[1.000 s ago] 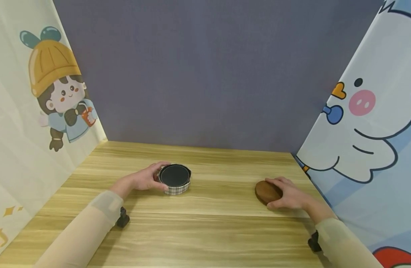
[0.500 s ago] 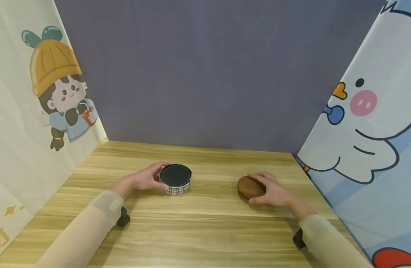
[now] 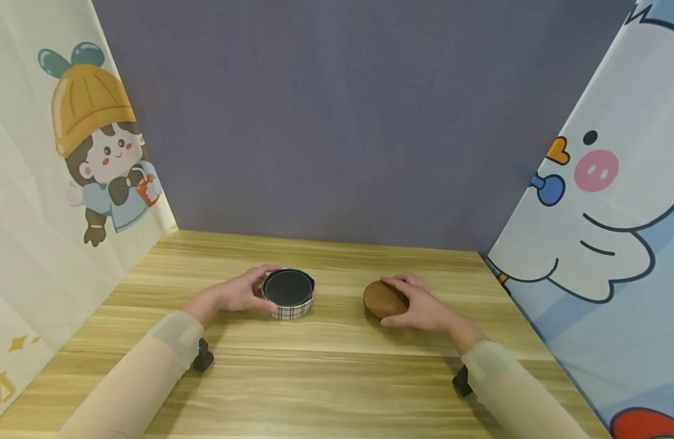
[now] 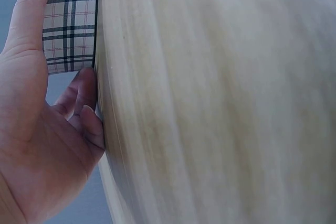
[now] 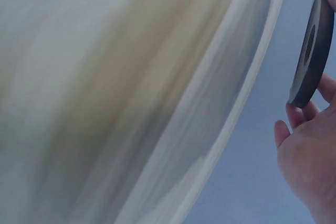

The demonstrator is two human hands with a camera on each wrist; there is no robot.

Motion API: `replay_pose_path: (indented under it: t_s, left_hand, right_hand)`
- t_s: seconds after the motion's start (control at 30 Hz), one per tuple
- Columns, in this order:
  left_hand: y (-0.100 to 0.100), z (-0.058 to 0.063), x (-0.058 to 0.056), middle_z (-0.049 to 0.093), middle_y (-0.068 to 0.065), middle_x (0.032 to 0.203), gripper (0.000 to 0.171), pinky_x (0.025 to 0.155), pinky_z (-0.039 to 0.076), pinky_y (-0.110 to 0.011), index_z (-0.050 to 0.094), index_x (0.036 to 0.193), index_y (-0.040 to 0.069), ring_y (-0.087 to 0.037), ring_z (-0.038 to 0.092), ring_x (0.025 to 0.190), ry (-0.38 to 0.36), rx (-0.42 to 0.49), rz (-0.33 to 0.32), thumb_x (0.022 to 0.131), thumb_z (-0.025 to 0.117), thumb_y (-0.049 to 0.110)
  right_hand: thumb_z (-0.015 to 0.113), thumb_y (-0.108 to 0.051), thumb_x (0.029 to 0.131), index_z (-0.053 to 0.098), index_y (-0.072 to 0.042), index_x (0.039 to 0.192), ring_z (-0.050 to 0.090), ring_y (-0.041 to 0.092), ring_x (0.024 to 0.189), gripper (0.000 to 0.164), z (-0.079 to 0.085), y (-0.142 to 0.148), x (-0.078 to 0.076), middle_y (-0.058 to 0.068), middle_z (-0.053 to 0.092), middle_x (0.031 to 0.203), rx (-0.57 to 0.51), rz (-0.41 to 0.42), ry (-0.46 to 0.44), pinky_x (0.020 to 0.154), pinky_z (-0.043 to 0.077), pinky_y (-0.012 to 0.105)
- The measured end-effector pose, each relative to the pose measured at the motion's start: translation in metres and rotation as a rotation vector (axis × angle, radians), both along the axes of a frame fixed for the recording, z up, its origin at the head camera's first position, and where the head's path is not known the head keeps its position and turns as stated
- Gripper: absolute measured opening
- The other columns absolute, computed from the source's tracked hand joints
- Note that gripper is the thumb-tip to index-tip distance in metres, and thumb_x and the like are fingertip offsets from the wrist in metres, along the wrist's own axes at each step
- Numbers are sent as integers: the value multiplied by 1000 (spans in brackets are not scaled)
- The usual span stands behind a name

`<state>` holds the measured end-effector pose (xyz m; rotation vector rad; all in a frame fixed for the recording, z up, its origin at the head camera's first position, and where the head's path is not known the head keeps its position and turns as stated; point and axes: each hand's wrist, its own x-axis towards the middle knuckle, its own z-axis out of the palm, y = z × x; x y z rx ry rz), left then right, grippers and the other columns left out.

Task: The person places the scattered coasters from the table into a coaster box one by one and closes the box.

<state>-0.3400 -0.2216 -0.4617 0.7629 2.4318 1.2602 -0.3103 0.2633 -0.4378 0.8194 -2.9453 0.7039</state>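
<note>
On the left side of the table stands a round plaid box (image 3: 288, 303) with a black top face and a black-and-cream checked side. My left hand (image 3: 240, 292) grips it from the left, thumb at the front and fingers behind; the left wrist view shows the plaid side (image 4: 71, 30) beside the thumb. My right hand (image 3: 421, 306) holds a brown round lid-like disc (image 3: 385, 299), thumb at its near edge and fingers at the far edge. In the right wrist view the disc (image 5: 315, 51) is off the table, and its underside shows a round recess.
The wood-grain table (image 3: 326, 384) reaches back to a grey cloth wall (image 3: 337, 122). Printed cloths hang at the left (image 3: 24, 256) and right (image 3: 638, 256) edges. Each wrist carries a small black camera mount.
My right hand has moved left with the brown disc, toward the plaid box. The left hand and the box stay in place.
</note>
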Motion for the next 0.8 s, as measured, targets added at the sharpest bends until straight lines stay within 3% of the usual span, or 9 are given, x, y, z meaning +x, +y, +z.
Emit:
replay_pose_path:
  t_s: [0.57, 0.8]
  left_hand:
    - [0, 0, 1, 50, -34, 154, 104, 96, 56, -32, 25, 171, 7, -27, 71, 115, 4, 23, -17, 93, 92, 23]
    - [0, 0, -1, 49, -35, 155, 104, 98, 56, -36, 25, 171, 7, -28, 71, 114, 3, 30, -21, 93, 92, 21]
  right_hand:
    - [88, -65, 83, 47, -21, 168, 41, 38, 150, 105, 5, -68, -13, 12, 47, 161, 4, 61, 7, 119, 36, 67]
    - [89, -63, 82, 47, -22, 168, 40, 37, 150, 104, 10, -95, -20, 12, 46, 161, -5, 66, 16, 122, 34, 65]
